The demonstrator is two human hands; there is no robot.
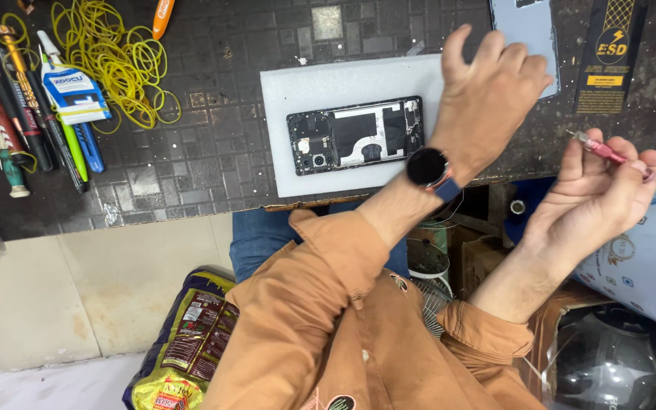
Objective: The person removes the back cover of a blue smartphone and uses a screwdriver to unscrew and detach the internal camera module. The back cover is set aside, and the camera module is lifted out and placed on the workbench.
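Opened phone [355,135], back cover off, lies on a white foam pad [298,91] near the bench's [214,152] front edge. Left hand [491,95], fingers loosely spread, hovers over the pad's right end, beside the phone; a dark watch [427,166] sits on its wrist. Right hand [601,190] pinches a red-handled screwdriver [605,150] beyond the front edge. Yellow rubber bands [119,61], a glue tube [74,91] and pens [17,106] crowd the bench's left end; a grey back cover [525,23] lies at the far edge.

I see a loose heap of yellow rubber bands [123,61], a row of pens and glue tubes [39,106], and a crumpled snack bag [187,342] on the floor.
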